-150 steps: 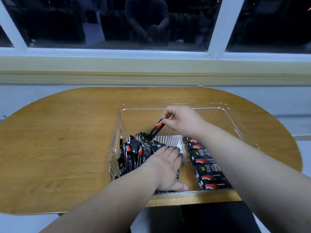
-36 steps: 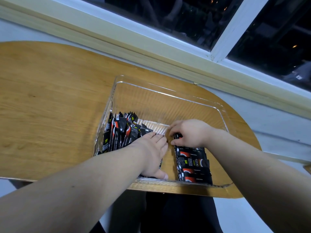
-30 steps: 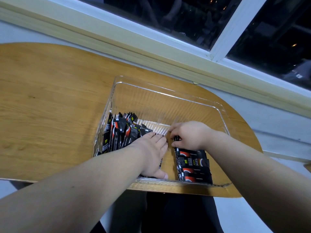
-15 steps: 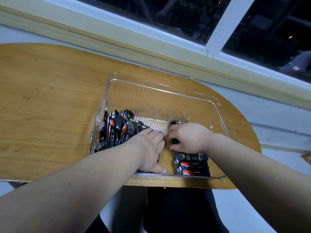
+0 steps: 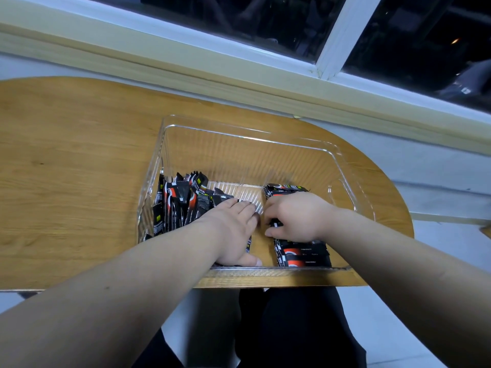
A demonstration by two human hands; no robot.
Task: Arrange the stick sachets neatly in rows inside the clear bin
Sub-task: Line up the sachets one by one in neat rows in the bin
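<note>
A clear bin [image 5: 342, 166] stands on the wooden table [image 5: 74, 166]. Several black and red stick sachets stand on edge in a loose pile [image 5: 180, 203] at its left side. A flat row of sachets [image 5: 303, 257] runs along the right of the bin floor, and its far end [image 5: 285, 188] shows beyond my fingers. My left hand [image 5: 233, 229] lies flat with straight fingers against the pile, thumb by the near wall. My right hand [image 5: 295, 219] sits on the row, its fingers curled over the left edge and pinching sachets there.
The bin's near wall runs along the table's front edge [image 5: 265, 280]. A window sill [image 5: 239, 75] and dark window run behind the table. The far half of the bin floor [image 5: 239, 160] is bare. My dark-clothed legs [image 5: 292, 328] show below the table.
My right hand has drawn back toward me along the flat row, uncovering sachets at its far end. My left hand has stayed against the pile.
</note>
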